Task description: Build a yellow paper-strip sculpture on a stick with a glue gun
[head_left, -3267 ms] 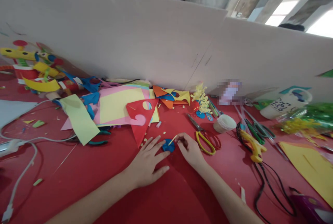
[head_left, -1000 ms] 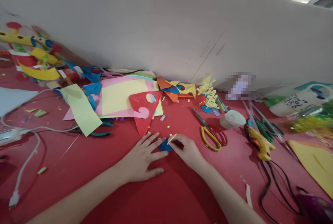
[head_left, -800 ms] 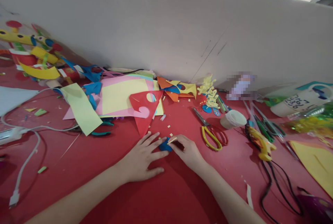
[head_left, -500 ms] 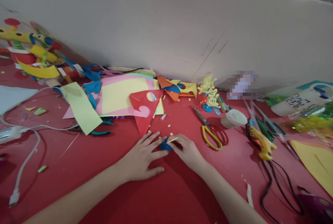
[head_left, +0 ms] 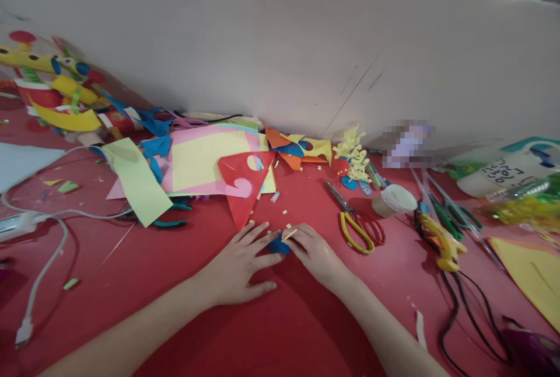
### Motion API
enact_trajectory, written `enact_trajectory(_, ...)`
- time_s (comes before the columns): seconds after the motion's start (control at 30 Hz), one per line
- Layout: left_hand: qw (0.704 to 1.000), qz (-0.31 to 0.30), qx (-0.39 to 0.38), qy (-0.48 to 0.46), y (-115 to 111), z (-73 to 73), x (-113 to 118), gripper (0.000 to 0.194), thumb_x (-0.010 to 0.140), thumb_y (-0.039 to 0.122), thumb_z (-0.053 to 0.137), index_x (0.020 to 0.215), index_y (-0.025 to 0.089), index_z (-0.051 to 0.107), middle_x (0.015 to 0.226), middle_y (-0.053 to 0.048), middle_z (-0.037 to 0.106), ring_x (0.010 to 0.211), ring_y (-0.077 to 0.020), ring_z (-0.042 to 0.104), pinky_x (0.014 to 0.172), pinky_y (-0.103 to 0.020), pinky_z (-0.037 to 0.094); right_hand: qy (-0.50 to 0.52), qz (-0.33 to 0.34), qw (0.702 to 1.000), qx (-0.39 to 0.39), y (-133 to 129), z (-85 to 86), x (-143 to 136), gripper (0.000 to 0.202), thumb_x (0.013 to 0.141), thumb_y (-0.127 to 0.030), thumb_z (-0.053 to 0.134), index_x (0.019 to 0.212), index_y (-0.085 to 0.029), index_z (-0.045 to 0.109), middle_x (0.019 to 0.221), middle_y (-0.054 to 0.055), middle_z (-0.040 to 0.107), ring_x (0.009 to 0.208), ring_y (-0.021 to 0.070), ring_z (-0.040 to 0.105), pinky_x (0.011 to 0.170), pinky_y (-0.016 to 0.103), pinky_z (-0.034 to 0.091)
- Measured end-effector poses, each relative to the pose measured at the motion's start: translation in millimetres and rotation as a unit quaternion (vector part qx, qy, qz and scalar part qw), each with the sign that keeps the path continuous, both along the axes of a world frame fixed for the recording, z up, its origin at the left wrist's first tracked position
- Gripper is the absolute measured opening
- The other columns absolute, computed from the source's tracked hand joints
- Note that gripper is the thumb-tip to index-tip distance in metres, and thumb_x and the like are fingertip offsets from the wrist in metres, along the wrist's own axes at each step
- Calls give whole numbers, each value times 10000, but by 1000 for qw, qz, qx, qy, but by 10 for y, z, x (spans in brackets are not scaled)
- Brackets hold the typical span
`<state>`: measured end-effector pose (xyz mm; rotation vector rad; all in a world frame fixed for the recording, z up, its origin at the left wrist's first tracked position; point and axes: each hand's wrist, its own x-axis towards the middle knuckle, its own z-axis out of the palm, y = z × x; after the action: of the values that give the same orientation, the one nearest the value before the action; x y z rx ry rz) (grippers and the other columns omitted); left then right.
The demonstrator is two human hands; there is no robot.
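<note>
And here's the pinch: the right hand has a thin pale stick nipped between thumb and forefinger, a narrow, neat hold. The stick slants, its far end up and away to the right, its near end down to the left, and that lower end is right over the blue piece. That's the relation everything turns on: blue piece just left of the pinch and slightly below it, stick's long axis pointing down towards it. Is the tip actually touching? Too small to tell from here!

Across to the left hand, palm down, fingers fanned wide, nothing gripped. Its index and middle fingertips come in from the left around the blue piece, seemingly resting on its edges, with the thumb well out on the near side. Both hands crowd that little piece, so neither is clearly closer.

Around the pinch: pale crumbs just beyond it, red paper further off to the far left, scissors near on the right, a white cup past them.
</note>
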<state>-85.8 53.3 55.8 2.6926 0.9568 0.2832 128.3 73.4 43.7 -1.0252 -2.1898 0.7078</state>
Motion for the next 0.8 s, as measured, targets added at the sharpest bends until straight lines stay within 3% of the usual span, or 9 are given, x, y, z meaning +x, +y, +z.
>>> enact_trajectory(0.27, 1000, 1, -1, 2, 0, -8, 3, 523, 827, 528, 442, 1312, 338, 395, 1428, -32, 338, 1335, -294, 198, 1058, -502, 206, 37, -24, 999, -16, -16, -22, -16, 154, 893, -250, 459, 894, -214, 609, 870, 56, 635, 840, 176, 591, 786, 331, 491)
enact_trajectory(0.8, 1000, -3, -4, 20, -1, 13, 13, 514, 835, 539, 414, 1302, 325, 416, 1412, -55, 363, 1330, -300, 213, 1051, -518, 209, 52, -55, 997, -24, -35, -70, -34, 113, 861, -235, 505, 865, -215, 616, 850, 57, 632, 818, 181, 592, 775, 337, 494)
